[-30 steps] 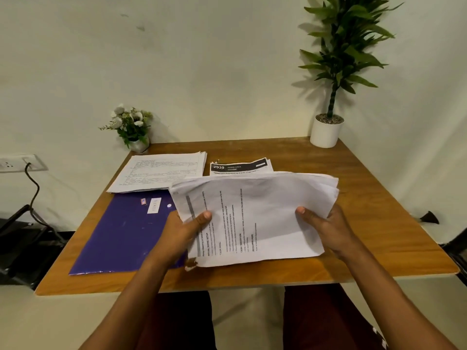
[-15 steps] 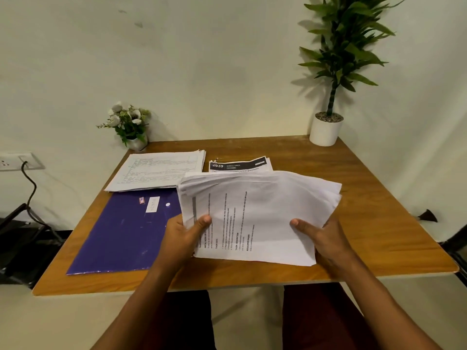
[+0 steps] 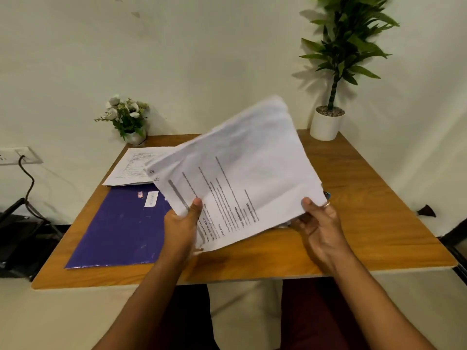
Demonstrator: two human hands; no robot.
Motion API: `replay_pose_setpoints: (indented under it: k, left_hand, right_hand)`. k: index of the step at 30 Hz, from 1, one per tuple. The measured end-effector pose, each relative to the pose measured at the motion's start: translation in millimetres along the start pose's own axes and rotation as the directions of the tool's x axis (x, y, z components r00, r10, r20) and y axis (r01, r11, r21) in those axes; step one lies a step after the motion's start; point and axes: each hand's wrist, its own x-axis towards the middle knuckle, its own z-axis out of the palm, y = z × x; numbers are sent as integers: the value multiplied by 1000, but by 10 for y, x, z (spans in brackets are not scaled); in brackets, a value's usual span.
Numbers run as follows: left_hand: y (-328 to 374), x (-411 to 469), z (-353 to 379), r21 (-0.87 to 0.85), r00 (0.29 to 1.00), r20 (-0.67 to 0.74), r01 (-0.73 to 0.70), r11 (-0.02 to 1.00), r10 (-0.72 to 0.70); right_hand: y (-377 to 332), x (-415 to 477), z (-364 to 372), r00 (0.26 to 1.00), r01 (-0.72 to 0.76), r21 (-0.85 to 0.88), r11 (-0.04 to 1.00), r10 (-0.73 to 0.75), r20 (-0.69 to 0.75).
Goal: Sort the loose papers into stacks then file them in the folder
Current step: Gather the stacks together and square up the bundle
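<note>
Head view looks down on a wooden counter (image 3: 366, 198) set against a pale wall. We hold a thick sheaf of loose papers (image 3: 252, 168) above its middle, tilted so that the far edge rises toward the wall. The printed top sheet faces us with its text running sideways, and the far corner is blurred. To the left of the sheaf a purple folder (image 3: 118, 231) lies flat and closed on the counter, with a small white label near its far edge. Behind the folder a second stack of printed papers (image 3: 131, 170) rests flat on the counter, partly hidden by the raised sheaf. A tall green plant (image 3: 338, 59) in a white pot stands at the far right corner. Our left hand (image 3: 180, 223) grips the sheaf's near left edge, thumb on top of the page and fingers curled beneath. Our right hand (image 3: 318, 223) pinches the near right corner, thumb pressed on the top sheet and fingers under it, a ring showing on one finger. A small pot of white flowers (image 3: 126, 117) sits at the far left corner, and a wall socket (image 3: 15, 155) with a black cable plugged in shows at the left edge.
</note>
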Motion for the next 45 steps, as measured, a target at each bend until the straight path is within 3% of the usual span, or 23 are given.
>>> replay_pose_setpoints:
  k: [2,5,10,13,17,22,25,28,32,35,40,43,45]
  left_hand:
    - [-45,-73,174,-147,993,-56,94,985,-104]
    - [-114,-201,420,-329,972,-77,186,926,-222]
    - [-196,-341,599,-336,966,-95,197,921,-242]
    - [-220,-421,602,-373,970,10,228,899,-242]
    - [-265,-417,432,-333,949,208,298,895,-239]
    - [87,-43,-56,-159,972,130,216,963,-196]
    - [397,178,-195,85,952,287,85,993,-106]
    - [549,242,-60,205,918,389,-5,979,-77]
    - [508,245,207,251,972,234,-45,967,-16]
    - [459,196,324,160,989,146,-53,986,29]
    - [553,10,470,192,973,114,-220,957,200]
    - [596,-32,499,203,953,99,-301,932,287]
    - [536,-35,473,214,954,95,-299,930,285]
  right_hand:
    - [80,-69,201,998,-30,97,995,25,55]
    - [165,-165,584,997,-21,101,995,13,79]
    - [155,-160,838,998,-69,166,984,69,6]
    - [157,-142,838,994,-110,169,980,109,17]
    - [98,-71,719,999,-41,59,997,40,14]
    - [-99,18,459,997,50,-138,989,-42,63]
    - [-190,89,405,996,59,-284,957,-37,82]
    - [-199,124,466,991,131,-392,911,-103,90]
    - [-198,122,558,977,212,-418,884,-200,74]
    - [-200,118,571,971,232,-389,892,-236,40]
    - [-276,145,620,952,291,-350,891,-307,11]
    - [-341,144,591,944,328,-319,889,-321,76]
    - [-283,129,521,951,308,-386,870,-286,114]
